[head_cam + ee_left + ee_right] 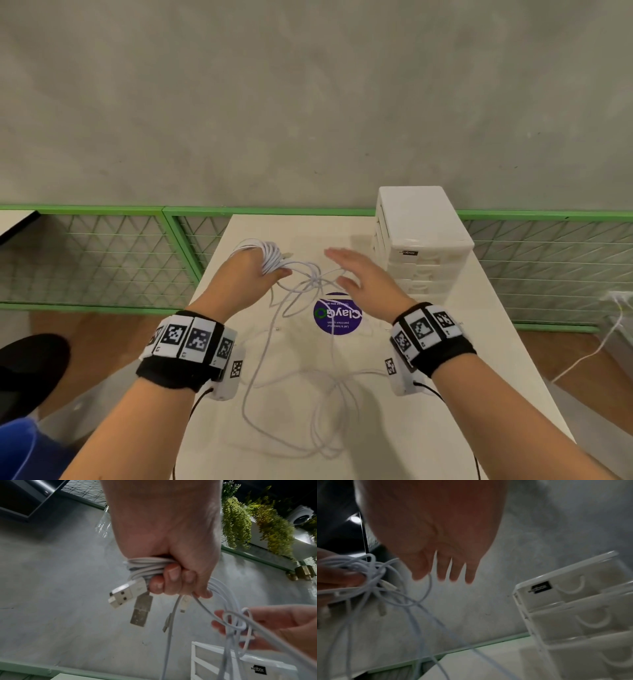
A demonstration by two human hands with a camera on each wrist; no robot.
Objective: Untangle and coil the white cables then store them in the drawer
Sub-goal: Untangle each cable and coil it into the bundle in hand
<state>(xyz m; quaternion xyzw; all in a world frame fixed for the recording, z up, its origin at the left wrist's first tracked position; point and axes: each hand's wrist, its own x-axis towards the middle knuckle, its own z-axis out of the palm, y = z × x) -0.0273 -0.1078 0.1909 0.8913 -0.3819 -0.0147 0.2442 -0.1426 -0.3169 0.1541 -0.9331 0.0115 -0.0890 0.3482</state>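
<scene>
Both forearms extend forward from the near edge, each wrist wrapped in a black band (178, 353) carrying black-and-white marker tiles. The left hand (251, 270) is raised at the far left, fingers (173, 574) curled tight into a fist around a bundle of white cables (147, 566), thumb closing the grip from the right side. The right hand (363, 277) is held to the right of it, palm turned toward the left, fingers (455, 572) straight and held close together, thumb apart. Loose cable loops hang just beside its fingertips; whether they touch cannot be determined.
</scene>
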